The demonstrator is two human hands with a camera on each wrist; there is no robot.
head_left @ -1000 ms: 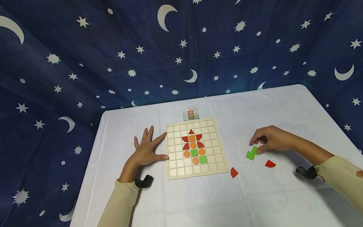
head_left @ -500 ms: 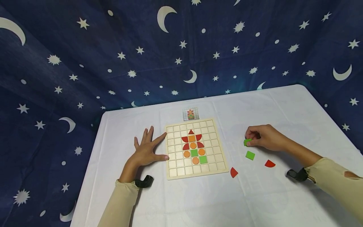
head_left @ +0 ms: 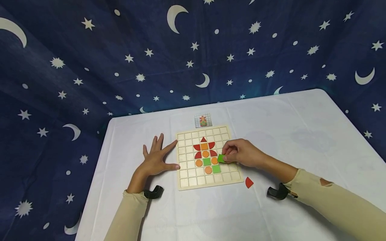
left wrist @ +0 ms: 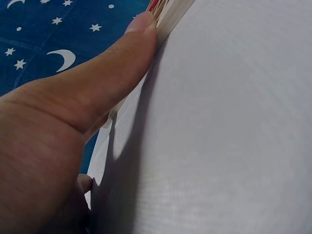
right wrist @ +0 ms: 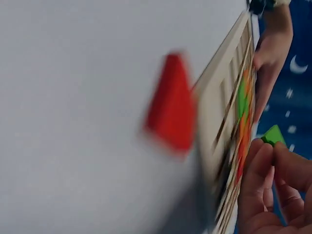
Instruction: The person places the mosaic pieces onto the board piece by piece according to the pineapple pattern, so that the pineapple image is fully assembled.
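Observation:
My right hand pinches a green square tile between thumb and fingertips, over the right part of the wooden grid board. In the right wrist view the green tile shows tilted in the fingertips. My left hand lies with fingers spread at the board's left side, its thumb and forefinger touching the edge. On the board sit a red triangle, red quarter-circles, an orange square, several orange circles and two green squares.
A small pattern card lies behind the board. One red quarter-circle rests on the white tablecloth by the board's front right corner. Behind the table hangs a dark blue cloth with moons and stars.
My right hand has picked up a green square from the right and carried it left to the board. Its forearm now covers where another green square and a red quarter-circle lay. The left hand stays.

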